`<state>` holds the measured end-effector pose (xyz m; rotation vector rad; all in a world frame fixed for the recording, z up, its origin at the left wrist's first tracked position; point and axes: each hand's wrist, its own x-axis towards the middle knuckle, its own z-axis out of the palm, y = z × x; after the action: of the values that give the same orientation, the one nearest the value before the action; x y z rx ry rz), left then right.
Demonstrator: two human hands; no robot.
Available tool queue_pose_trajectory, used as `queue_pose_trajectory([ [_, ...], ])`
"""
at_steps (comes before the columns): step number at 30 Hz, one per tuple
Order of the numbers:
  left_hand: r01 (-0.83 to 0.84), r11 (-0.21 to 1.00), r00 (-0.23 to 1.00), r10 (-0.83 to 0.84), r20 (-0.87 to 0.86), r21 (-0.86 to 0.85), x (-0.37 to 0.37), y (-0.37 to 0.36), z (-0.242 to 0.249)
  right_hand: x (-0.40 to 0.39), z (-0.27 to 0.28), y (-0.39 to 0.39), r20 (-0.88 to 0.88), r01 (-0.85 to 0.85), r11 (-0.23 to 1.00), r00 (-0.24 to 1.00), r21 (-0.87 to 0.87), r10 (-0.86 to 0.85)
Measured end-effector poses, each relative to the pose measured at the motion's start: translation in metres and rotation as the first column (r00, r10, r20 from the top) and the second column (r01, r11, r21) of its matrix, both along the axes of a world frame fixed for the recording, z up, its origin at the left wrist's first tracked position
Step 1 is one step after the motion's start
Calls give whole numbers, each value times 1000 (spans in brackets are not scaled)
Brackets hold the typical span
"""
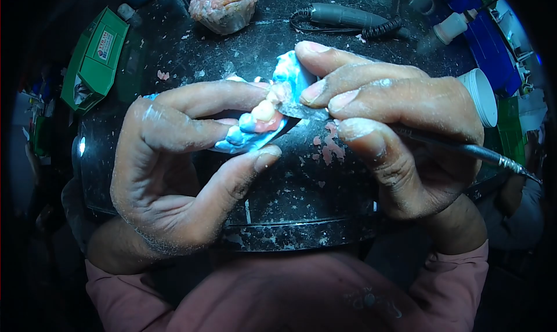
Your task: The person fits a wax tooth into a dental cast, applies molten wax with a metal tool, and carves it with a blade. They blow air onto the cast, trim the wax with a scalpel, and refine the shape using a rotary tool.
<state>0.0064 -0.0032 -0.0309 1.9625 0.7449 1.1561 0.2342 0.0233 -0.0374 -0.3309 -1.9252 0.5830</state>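
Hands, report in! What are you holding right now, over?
Left hand grips the dental model. Right hand holds a metal tool, blade at the teeth. Nothing between them, over.

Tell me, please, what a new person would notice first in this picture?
In the centre, the left hand, dusted with white powder, holds a blue and pink dental model with pale teeth. The right hand presses the blade of a thin metal tool against it. Behind them, on the dark round table, lie a pink lump and a grey handpiece.
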Motion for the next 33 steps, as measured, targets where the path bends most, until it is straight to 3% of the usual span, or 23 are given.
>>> queue_pose_trajectory([
  [4,22,999,999,-21,-29,23,-2,1,2,0,-1,1,73,48,999,996,25,-50],
  [5,28,999,999,-27,-44,28,-2,2,2,-3,-9,6,-75,6,1000,997,25,-4],
  [11,48,999,999,-48,-6,6,0,2,2,14,10,3,151,-9,998,988,55,0],
  [17,51,999,999,-51,9,-1,0,2,2,12,10,0,170,-6,999,985,50,-3],
  [20,67,996,997,-65,-33,53,0,4,3,7,8,0,129,95,995,987,9,-96],
  [23,83,996,996,-82,-26,45,0,4,2,10,4,13,37,-69,988,997,141,64],
  [26,69,997,997,-68,-28,29,0,3,3,11,14,2,227,61,991,970,122,-88],
  [33,61,997,997,-59,-40,49,-1,3,2,8,12,-2,150,85,995,984,61,-93],
])
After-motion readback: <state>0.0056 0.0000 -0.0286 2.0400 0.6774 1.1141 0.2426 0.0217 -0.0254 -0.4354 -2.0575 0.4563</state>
